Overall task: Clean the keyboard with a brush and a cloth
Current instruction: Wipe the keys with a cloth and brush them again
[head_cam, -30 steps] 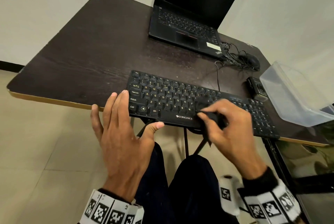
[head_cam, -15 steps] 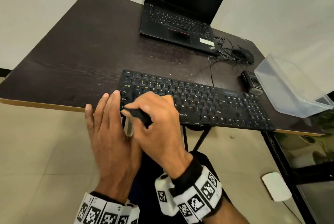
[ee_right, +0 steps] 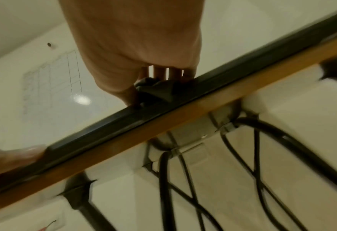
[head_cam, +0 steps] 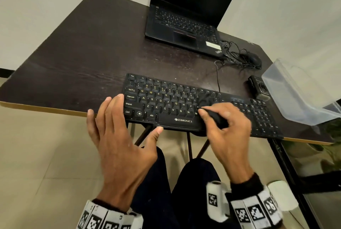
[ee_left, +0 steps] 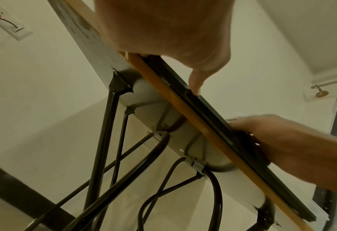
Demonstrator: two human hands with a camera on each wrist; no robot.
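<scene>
A big dark table (head_cam: 77, 47) fills the middle of the head view, and an open black laptop (head_cam: 186, 18) with a dark screen sits on it at the top. To the right of the laptop lies a black mouse (head_cam: 255, 59) with its wire in a messy bunch, and below the mouse is a small black box (head_cam: 259, 88). At the right edge a see-through plastic tub (head_cam: 299, 90) leans tilted, and the black table legs (ee_left: 104, 140) show from under the table in the left wrist view.

Black plastic keyboard (head_cam: 184, 103) with yellow-white legends; dark brown wooden table (head_cam: 83, 53), tan edge band; black-white checker-marker wristbands (head_cam: 256, 212); held item (head_cam: 217, 118) probably black, blurred.
</scene>
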